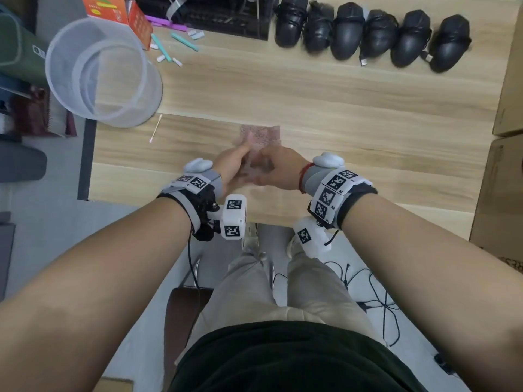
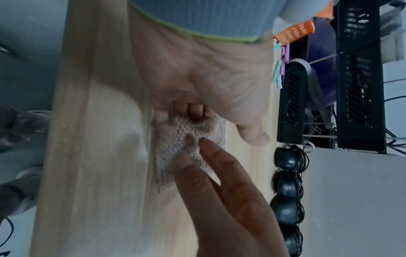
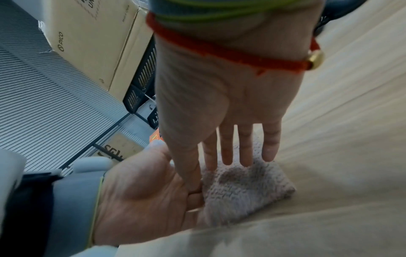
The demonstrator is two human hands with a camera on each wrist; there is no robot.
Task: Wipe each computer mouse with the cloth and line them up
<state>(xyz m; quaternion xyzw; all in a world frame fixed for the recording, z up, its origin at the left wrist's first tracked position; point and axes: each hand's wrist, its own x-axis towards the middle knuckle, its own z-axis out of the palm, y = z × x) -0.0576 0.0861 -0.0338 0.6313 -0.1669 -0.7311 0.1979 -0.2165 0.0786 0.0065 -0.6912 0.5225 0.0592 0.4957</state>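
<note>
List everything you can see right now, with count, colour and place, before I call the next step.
Computer mice: six, black, cables wrapped round them, in a row along the far right of the table.
Cloth: one, pinkish, folded, flat on the near middle of the table.
Table: one, light wood.
Mesh bin: one, white, tipped at the table's left edge.
Cotton swab: one, white, beside the bin.
Pens and caps: several, teal and purple, far left.
Orange box: one, far left corner.
Black crate: one, far middle.
Cardboard boxes: tan, right of the table.
Left hand: on the cloth's near edge, fingers curled on it.
Right hand: straight fingers pressing the cloth.
</note>
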